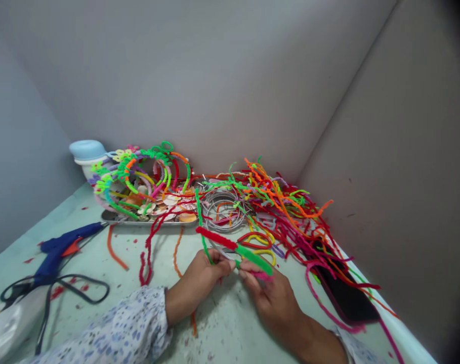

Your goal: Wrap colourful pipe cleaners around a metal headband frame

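Observation:
Both hands meet over the front middle of the table. My left hand (201,278) pinches a thin green pipe cleaner (199,210), whose long end sticks up and away. My right hand (277,303) is closed on a strip wrapped in pipe cleaner (237,247), red at the far left, then green, with pink by the fingers. A bare pale stretch of the strip runs towards my left fingertips. The green pipe cleaner's lower end meets the strip between the two hands. Just beyond the fingers lie scissors with red and yellow handles (272,258), partly hidden behind the strip.
A metal tray (154,222) holds shells and several fuzzy headbands (129,174). Right of it are a wire coil (207,222) and a tangled pipe-cleaner heap (286,194) partly over a phone (353,303). A blue glue gun (65,242) and a blue-lidded bottle (87,150) stand left.

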### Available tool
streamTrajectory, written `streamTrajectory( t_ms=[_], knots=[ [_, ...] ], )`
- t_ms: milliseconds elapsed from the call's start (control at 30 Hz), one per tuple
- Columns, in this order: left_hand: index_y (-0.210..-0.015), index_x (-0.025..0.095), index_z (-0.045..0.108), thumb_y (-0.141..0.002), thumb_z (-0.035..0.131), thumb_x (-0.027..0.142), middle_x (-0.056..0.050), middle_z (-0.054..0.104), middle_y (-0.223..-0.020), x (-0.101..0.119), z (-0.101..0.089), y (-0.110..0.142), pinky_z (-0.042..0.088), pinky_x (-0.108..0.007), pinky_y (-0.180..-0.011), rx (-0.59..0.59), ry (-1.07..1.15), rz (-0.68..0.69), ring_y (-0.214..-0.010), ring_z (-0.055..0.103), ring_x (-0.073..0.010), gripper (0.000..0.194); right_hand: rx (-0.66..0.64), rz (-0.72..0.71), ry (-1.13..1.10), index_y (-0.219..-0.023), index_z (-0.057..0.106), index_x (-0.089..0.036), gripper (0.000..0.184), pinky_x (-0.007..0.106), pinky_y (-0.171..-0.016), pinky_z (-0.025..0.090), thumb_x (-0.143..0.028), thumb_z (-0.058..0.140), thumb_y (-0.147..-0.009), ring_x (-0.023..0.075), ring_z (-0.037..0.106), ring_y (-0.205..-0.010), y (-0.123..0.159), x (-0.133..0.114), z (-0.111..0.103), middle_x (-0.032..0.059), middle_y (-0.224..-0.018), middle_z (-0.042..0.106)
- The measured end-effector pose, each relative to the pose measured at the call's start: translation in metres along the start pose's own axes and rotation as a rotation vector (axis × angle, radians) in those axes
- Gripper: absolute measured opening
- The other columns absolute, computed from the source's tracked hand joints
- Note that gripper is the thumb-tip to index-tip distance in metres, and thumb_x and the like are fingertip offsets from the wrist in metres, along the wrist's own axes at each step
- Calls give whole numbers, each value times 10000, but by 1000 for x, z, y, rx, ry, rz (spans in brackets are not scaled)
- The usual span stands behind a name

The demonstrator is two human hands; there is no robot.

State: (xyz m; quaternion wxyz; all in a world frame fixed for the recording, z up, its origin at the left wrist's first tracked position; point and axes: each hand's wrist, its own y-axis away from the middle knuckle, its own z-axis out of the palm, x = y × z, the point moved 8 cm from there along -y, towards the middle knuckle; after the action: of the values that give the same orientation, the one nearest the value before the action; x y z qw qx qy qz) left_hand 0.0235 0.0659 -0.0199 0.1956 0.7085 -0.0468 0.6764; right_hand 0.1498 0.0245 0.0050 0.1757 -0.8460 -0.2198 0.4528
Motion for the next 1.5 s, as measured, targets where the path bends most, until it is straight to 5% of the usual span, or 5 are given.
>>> streamTrajectory(
  t_ms=[500,633,800,1033,1500],
  knots=[
    [-554,153,529,-697,654,281,33,446,-522,4,2,2,300,-242,-508,-6,76,11,-505,371,-91,229,-24,-153,51,-1020,563,-227,217,347,-788,503,-105,447,-882,200,609,-903,0,-14,1,79,-949,646],
    [-652,141,603,-726,659,280,25,494,-553,4,2,4,310,-237,-513,-9,62,-6,-513,400,-91,167,-1,127,-129,-926,594,-212,110,331,-736,496,-227,489,-896,195,623,-824,-3,8,0,62,-871,655],
    [-936,140,598,-747,678,252,-50,634,-860,16,18,6,422,-264,-726,-247,151,142,-815,572,-160,233,113,562,-666,-893,562,-182,247,275,-583,483,-413,614,-824,150,602,-608,-1,47,6,22,-696,650],
    [-858,132,623,-789,634,262,-28,633,-774,6,6,-6,429,-272,-721,-116,57,216,-747,570,-149,148,56,714,-1109,-841,573,-163,274,207,-532,446,-355,733,-728,107,588,-572,0,45,22,14,-695,659],
    [-805,116,672,-743,702,316,-24,654,-690,11,7,-4,412,-238,-617,-129,89,216,-636,553,-125,212,-53,826,-1262,-863,581,-151,222,160,-490,432,-280,725,-754,77,582,-540,7,45,35,10,-694,652]
  ],
)
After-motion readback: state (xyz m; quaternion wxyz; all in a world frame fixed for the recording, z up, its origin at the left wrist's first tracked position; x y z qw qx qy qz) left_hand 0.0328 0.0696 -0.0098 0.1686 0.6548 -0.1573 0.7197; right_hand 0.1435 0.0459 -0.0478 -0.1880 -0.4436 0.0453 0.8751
